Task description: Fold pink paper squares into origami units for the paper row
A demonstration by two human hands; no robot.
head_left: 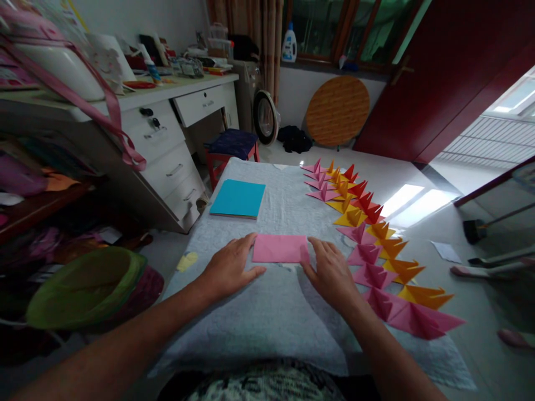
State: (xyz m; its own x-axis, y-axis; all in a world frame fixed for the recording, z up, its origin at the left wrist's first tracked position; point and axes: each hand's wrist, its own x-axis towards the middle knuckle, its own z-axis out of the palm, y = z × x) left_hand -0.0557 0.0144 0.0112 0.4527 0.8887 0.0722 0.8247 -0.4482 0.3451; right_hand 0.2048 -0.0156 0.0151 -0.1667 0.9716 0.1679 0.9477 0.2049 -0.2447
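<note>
A pink sheet of paper [280,248], folded into a rectangle, lies flat on the cloth-covered table in front of me. My left hand [231,265] rests at its left end, fingers stretched out and thumb apart, the fingertips at the paper's edge. At the right end lies my right hand [330,270], its fingers spread and the thumb touching the lower right corner. Beyond my left hand sits a stack of square paper [238,199] with a blue sheet on top. Rows of folded paper cranes [363,253] in pink, yellow, orange and red stand along the right side.
The table cloth [284,317] is pale grey-blue. Left of the table stands a bin with a green liner [87,284], near a white desk [159,145] with drawers. A stool [232,143] and an open-doored washing machine [265,117] are at the back.
</note>
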